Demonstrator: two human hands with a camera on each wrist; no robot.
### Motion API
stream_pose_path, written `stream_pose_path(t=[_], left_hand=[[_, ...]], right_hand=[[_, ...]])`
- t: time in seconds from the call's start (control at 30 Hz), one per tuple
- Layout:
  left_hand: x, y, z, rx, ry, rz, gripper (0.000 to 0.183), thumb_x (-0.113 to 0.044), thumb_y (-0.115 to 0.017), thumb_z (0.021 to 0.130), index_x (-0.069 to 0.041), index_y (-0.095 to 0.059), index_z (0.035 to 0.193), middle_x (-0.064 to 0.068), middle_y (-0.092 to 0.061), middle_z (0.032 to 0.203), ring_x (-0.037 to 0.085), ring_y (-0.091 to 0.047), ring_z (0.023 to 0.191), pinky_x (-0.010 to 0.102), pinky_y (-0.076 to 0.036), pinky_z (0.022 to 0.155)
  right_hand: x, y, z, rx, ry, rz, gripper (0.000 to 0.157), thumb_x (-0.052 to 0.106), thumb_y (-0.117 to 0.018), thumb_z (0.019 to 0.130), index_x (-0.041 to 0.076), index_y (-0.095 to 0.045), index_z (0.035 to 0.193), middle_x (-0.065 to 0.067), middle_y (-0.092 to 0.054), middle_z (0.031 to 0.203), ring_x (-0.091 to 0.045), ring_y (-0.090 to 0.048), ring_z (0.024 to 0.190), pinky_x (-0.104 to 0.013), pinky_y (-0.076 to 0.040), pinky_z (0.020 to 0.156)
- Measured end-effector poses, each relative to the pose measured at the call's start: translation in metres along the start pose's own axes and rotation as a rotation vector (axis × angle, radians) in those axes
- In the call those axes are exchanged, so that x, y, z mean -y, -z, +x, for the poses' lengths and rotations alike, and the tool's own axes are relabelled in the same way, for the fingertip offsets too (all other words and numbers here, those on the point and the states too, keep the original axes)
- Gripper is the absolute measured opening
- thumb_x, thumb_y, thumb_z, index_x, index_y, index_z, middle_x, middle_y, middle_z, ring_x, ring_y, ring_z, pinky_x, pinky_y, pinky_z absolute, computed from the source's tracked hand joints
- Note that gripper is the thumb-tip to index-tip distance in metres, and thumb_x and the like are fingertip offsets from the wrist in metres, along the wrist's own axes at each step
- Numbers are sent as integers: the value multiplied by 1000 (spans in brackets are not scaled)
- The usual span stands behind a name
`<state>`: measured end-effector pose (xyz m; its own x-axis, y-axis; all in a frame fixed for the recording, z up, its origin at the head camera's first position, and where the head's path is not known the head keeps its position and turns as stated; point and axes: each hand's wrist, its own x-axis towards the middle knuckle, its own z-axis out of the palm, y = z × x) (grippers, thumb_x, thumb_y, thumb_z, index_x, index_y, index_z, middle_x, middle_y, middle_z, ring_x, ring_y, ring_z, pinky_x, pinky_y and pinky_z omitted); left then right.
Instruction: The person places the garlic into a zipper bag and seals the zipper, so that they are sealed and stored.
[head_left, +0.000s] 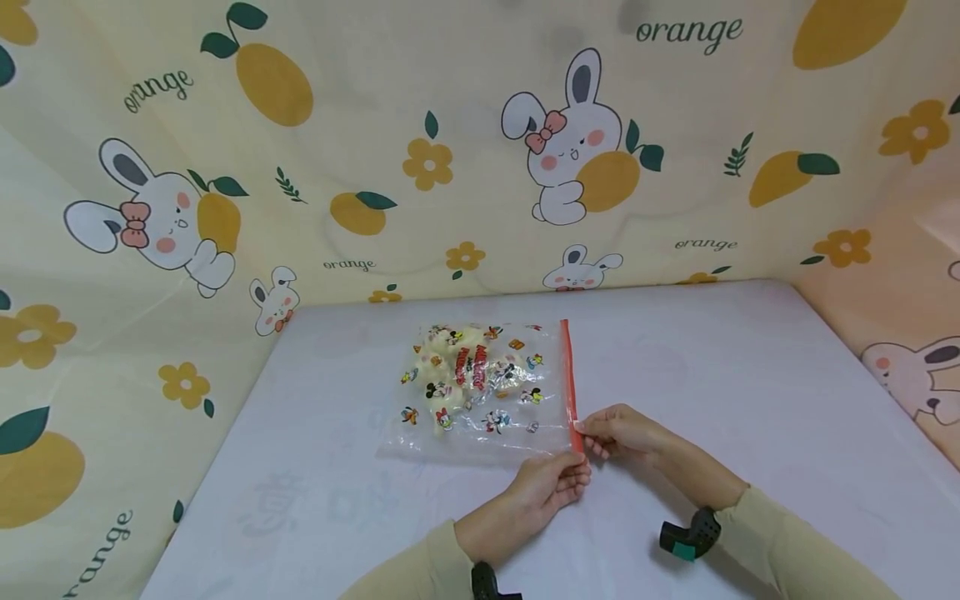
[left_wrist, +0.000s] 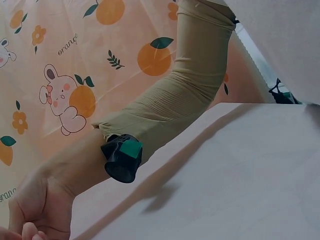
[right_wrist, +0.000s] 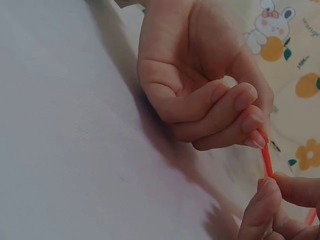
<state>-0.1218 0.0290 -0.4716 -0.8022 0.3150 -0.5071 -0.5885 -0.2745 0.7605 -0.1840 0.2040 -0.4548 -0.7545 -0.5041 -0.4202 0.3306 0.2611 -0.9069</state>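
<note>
A clear zip bag [head_left: 517,425] printed with cartoon characters lies on the table, pale lumpy contents [head_left: 450,358] gathered toward its left and far side. Along its right side runs a red zip edge [head_left: 567,367]. My left hand [head_left: 543,492] pinches the near corner of that edge between thumb and curled fingers. Just beyond it, my right hand [head_left: 622,431] pinches the same red strip a little farther up. In the right wrist view, a short stretch of red strip [right_wrist: 267,159] shows between the fingertips of both hands.
A white-covered table [head_left: 315,500] extends around the bag. Behind and to both sides hangs a cloth [head_left: 465,83] printed with rabbits and oranges. Black wrist cameras sit on both forearms, one [head_left: 690,533] at the right sleeve.
</note>
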Motion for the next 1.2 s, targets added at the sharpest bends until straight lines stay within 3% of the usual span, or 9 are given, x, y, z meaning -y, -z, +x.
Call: stream_pose_path(t=[0.7,1.2], left_hand=[[1,0,0,-3,-13,-13,25,-13,-59,92,6,-64,106,-5,-64,69,4,-59,65,13,-50,63],[1,-1,-1,-5,-10,-14,18,-13,-60,91,0,-66,100,-5,-63,69,3,-57,65,13,-48,62]], right_hand=[[4,3,7,-65,-17,25,22,17,-54,97,13,-69,81,10,-59,63,-3,-50,61,-15,-45,58],[7,4,15,-114,-21,29,21,18,-55,96,13,-69,81,10,-58,64,-3,-49,61,-16,-44,58]])
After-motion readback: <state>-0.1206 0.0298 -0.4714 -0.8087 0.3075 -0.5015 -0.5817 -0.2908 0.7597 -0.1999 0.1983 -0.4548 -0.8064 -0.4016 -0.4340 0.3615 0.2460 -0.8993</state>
